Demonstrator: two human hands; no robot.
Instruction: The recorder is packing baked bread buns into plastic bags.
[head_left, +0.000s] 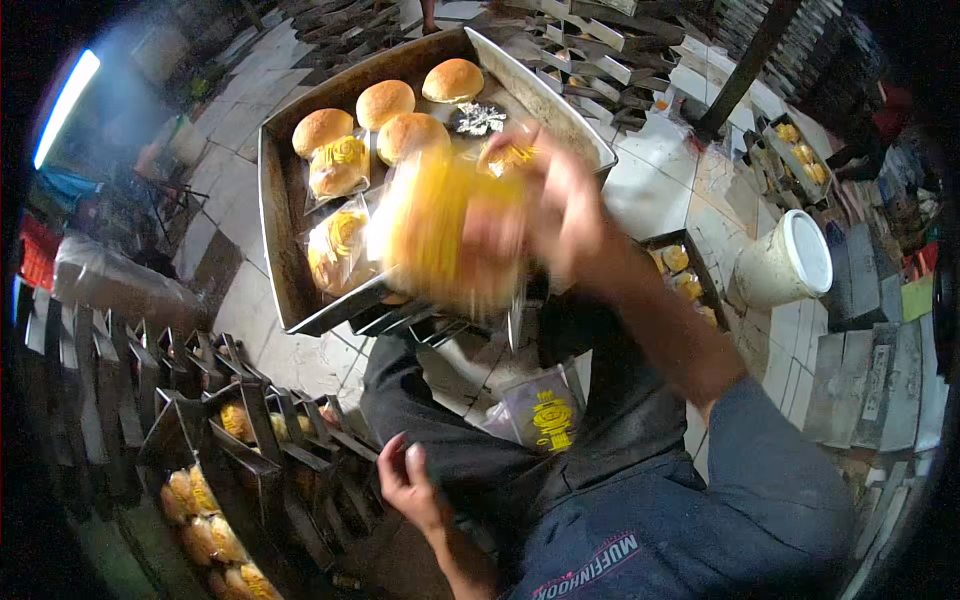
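Observation:
My right hand (564, 199), blurred by motion, grips a bagged bun (431, 232) over the near side of a large metal baking tray (279, 247). Yellow print covers the bun's clear bag. Several bare golden buns (386, 105) sit along the tray's far side, and more bagged buns (337, 244) lie at its left. Some of the tray's near part is hidden behind my right hand and the bun. Low beside my left thigh, my left hand (411, 484) holds nothing, its fingers apart. Clear plastic bags with yellow print (551, 420) lie between my legs.
Stacked metal trays (255, 457) crowd the left; a near one holds bagged buns (214, 536). Another tray of bagged buns (684, 277) rests by my right knee. Beyond it stands a white lidded bucket (780, 262) on the tiled floor (652, 180). A post (750, 71) rises at far right.

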